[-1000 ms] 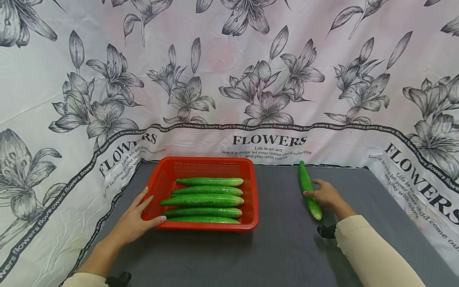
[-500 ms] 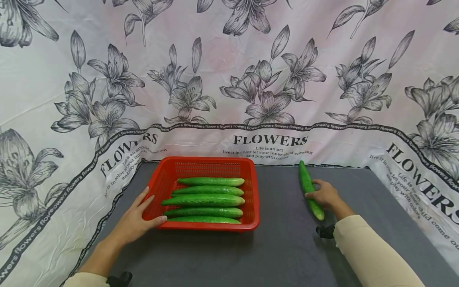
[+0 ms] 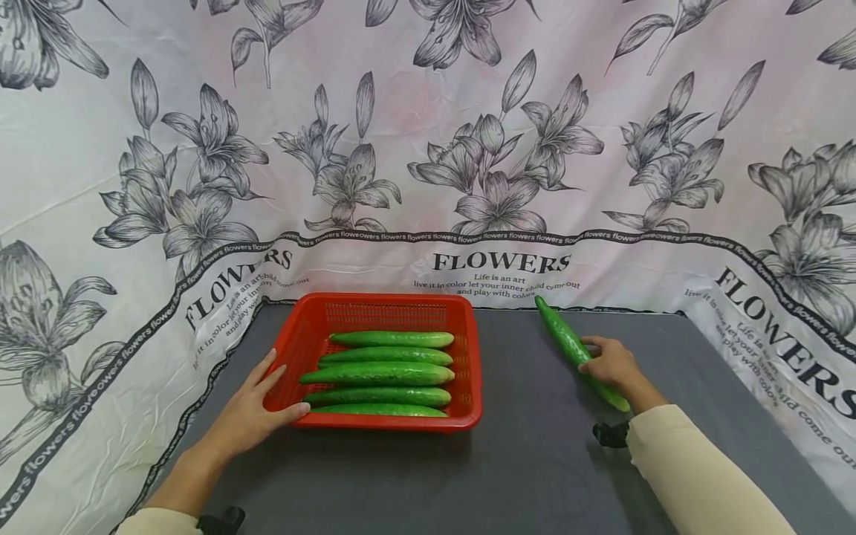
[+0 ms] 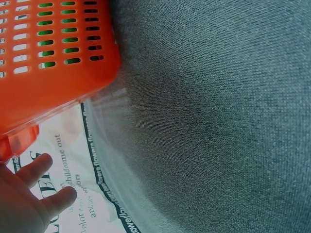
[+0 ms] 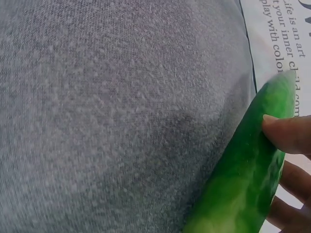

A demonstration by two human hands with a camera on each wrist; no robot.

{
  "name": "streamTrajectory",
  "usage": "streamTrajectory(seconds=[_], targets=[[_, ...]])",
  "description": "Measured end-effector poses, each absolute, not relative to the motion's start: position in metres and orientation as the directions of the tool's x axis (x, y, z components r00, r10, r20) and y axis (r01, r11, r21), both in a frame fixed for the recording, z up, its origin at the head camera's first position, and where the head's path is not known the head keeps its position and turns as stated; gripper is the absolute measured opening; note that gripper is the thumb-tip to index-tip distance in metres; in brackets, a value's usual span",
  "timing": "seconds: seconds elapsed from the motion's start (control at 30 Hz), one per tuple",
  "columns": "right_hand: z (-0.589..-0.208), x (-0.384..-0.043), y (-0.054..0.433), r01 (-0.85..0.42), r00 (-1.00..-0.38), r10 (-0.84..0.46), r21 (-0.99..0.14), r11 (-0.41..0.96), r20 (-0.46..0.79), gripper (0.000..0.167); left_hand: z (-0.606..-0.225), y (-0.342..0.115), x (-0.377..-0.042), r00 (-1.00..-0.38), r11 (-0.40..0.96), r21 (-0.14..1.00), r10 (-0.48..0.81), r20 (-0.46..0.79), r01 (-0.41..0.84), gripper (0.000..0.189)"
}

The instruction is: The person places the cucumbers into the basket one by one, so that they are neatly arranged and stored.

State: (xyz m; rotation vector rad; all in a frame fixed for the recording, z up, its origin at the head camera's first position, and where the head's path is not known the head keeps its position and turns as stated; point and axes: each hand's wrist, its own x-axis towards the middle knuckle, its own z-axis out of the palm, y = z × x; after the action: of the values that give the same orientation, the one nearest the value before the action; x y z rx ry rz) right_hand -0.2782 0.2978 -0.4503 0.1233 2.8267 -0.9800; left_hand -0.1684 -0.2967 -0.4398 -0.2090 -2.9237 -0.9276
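A green cucumber (image 3: 564, 334) is pinched between the thumb and fingers of my right hand (image 3: 611, 364), over the right part of the table. It slants, far end to the left, and in the right wrist view the thumb (image 5: 286, 135) presses on its side. My left hand (image 3: 250, 412) touches the near left corner of a red plastic basket (image 3: 401, 422), its fingers spread along the outside and the thumb at the rim. Several cucumbers (image 3: 377, 373) lie side by side in the basket, pale ends to the right.
A dark grey cloth (image 3: 521, 461) covers the table. White fabric printed with flowers (image 3: 501, 200) hangs along the back and both sides. The basket stands left of centre, near the back edge.
My right hand has taken hold of the cucumber and turned it, so its far end swings left and its near end right. The left hand and basket stay put.
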Motion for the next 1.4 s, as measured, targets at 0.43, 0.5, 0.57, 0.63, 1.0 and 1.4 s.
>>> streamTrajectory(seconds=[0.43,0.5,0.57,0.63,1.0,1.4], targets=[[-0.439,-0.275,0.299,0.012,-0.995,-0.047,-0.584,0.811,-0.086,0.063,-0.439,-0.297,-0.168,-0.987,0.806,0.571,0.112,0.116,0.159,0.093],[-0.436,-0.274,0.299,-0.004,-0.995,-0.063,-0.586,0.811,-0.080,0.063,-0.439,-0.296,-0.169,-0.987,0.806,0.570,0.113,0.116,0.159,0.093],[-0.433,-0.274,0.299,-0.031,-0.995,-0.078,-0.581,0.813,-0.057,0.063,-0.439,-0.296,-0.169,-0.987,0.807,0.568,0.113,0.117,0.160,0.093],[-0.431,-0.274,0.298,-0.058,-0.995,-0.094,-0.579,0.813,-0.031,0.062,-0.439,-0.296,-0.169,-0.987,0.807,0.568,0.113,0.117,0.160,0.093],[-0.408,-0.273,0.293,-0.167,-0.985,-0.162,-0.568,0.806,0.061,0.059,-0.439,-0.296,-0.168,-0.987,0.805,0.573,0.107,0.120,0.156,0.093],[-0.377,-0.263,0.279,-0.283,-0.957,-0.272,-0.549,0.787,0.103,0.057,-0.440,-0.295,-0.167,-0.988,0.801,0.580,0.103,0.117,0.152,0.093]])
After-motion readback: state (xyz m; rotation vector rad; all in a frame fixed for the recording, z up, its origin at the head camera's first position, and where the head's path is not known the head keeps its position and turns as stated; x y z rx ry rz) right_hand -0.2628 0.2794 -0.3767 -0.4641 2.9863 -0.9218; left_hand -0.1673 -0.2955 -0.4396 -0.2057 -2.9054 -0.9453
